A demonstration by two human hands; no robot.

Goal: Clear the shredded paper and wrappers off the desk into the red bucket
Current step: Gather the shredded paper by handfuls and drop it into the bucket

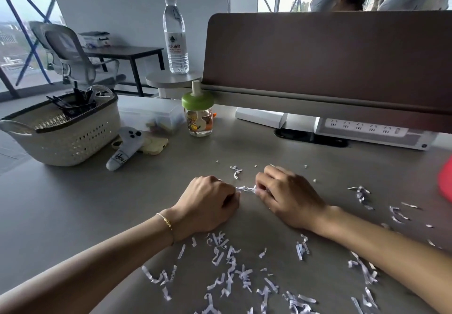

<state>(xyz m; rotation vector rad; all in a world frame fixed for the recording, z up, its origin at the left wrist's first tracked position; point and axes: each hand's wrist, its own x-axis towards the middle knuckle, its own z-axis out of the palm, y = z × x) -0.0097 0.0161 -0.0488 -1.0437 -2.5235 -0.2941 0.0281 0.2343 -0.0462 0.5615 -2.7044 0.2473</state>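
Observation:
White shredded paper [232, 269] lies scattered over the grey desk [73, 216], thickest near the front edge and to the right. My left hand [208, 201] and my right hand [288, 196] rest knuckles-up in the middle of the desk, fingers curled. A small bunch of shreds [245, 188] is pinched between the two hands. A few loose bits [236, 172] lie just beyond the hands. At the far right edge a sliver of the red bucket [445, 184] shows, mostly out of frame.
A white woven basket [68, 135] stands at the left, with a grey controller [124, 147] and a phone beside it. Behind are a clear plastic box, a green-lidded jar [197, 115], a water bottle [175, 35], a brown partition [318, 64] and a power strip [367, 128].

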